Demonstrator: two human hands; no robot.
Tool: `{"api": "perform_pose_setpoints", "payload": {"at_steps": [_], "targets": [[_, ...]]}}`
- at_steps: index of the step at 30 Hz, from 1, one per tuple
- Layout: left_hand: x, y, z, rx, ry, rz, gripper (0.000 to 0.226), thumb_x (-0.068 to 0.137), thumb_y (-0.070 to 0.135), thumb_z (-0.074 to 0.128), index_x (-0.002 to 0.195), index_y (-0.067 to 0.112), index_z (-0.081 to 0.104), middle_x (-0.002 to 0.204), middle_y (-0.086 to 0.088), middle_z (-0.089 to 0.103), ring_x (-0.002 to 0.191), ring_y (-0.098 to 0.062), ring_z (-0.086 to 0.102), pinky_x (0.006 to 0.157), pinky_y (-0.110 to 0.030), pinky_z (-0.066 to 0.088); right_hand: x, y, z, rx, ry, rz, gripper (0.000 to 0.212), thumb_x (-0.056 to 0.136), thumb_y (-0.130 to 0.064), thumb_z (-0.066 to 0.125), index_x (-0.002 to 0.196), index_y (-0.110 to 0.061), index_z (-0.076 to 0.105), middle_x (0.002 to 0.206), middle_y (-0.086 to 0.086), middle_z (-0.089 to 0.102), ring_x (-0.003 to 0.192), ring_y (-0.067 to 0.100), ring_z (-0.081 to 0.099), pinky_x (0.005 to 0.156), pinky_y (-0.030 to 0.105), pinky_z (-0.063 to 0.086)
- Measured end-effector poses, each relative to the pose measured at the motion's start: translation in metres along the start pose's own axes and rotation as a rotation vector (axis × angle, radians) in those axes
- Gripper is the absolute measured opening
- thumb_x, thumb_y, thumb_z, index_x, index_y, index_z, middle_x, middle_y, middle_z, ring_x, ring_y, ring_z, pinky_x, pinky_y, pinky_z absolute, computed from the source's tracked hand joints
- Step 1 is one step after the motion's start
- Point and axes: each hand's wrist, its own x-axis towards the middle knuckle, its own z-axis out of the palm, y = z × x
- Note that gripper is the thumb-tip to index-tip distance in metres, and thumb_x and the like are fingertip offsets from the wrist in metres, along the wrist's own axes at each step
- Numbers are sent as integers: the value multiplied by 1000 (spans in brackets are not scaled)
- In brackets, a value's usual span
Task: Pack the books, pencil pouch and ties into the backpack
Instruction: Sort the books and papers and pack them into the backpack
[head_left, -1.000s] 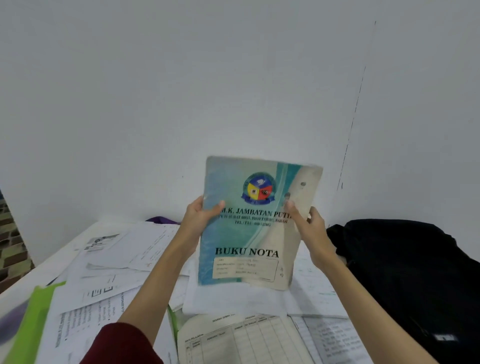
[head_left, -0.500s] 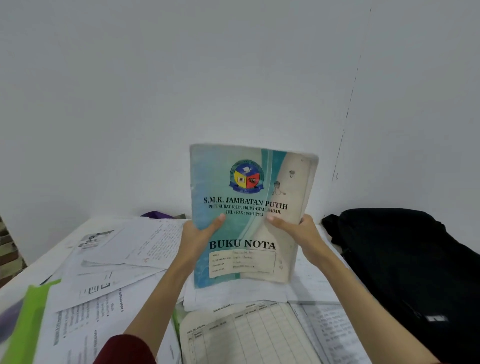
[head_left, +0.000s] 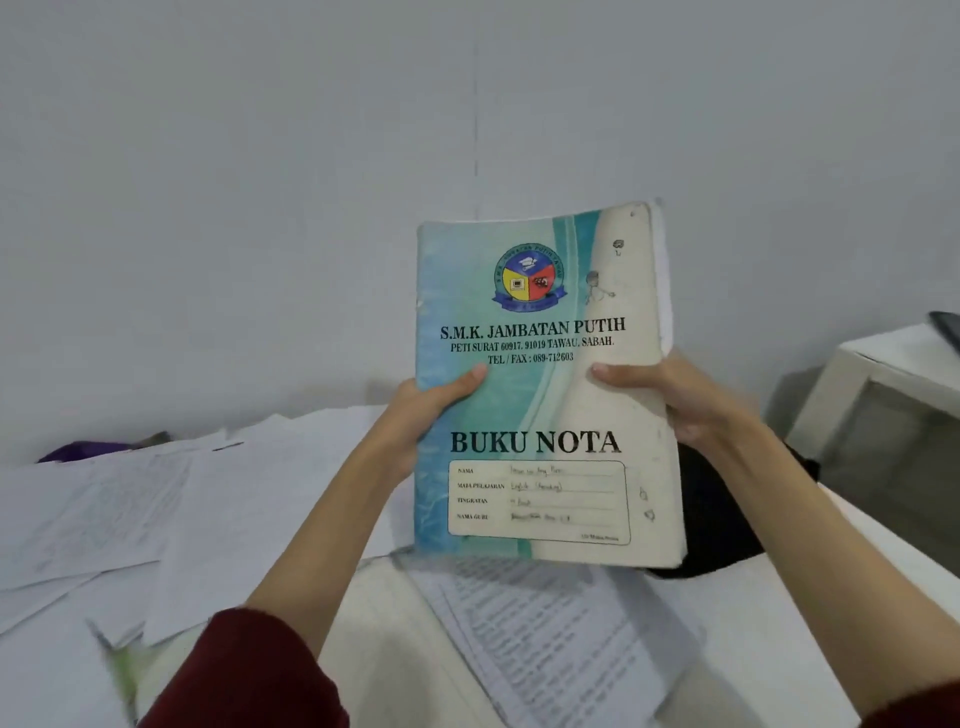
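The notebook (head_left: 540, 384) was a worn, soft-covered exercise book with a blue-green and cream front, a round school crest near the top, the printed title "BUKU NOTA" and a handwritten label box below it; its right edge and corners were scuffed. It was held upright in the air above the desk (head_left: 779, 613), cover facing the camera. The left hand (head_left: 415, 421) clamped the left edge with the thumb pressed on the cover, and the right hand (head_left: 675, 400) clamped the right edge the same way; the other fingers were hidden behind the book. Compared with half a second earlier, the notebook filled more of the view and sat further right, hiding most of the black backpack (head_left: 722, 519), of which only a patch showed behind its lower right corner. Loose printed papers (head_left: 156, 519) covered the desk to the left and below. A white side table (head_left: 872, 384) stood at the far right.
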Motion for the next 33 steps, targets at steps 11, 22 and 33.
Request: {"api": "perform_pose_setpoints", "payload": {"at_steps": [11,22,33], "targets": [[53,-111,168,1185,-553,12,69,82,59,58,141,26,40,140,10,45,127,-9,44,105,-23,37,-59,-26,-218,-9,604,-81,42,73,1,72,113,-1,60,101,12,70,83,23,71,73,38,59],[96,-134,152,252,482,-160,24,95,20,54,99,-2,61,91,-11,60,91,-28,58,83,-37,48,-53,-13,-271,53,520,31,32,75,6,67,105,-2,65,99,14,71,88,30,69,73,41,59],[107,-13,163,744,503,270,40,97,24,48,60,10,39,59,-3,40,54,-15,37,50,-24,26,5,96,-200,417,832,89,34,88,4,56,121,-1,53,117,14,63,96,28,63,85,39,53]]}}
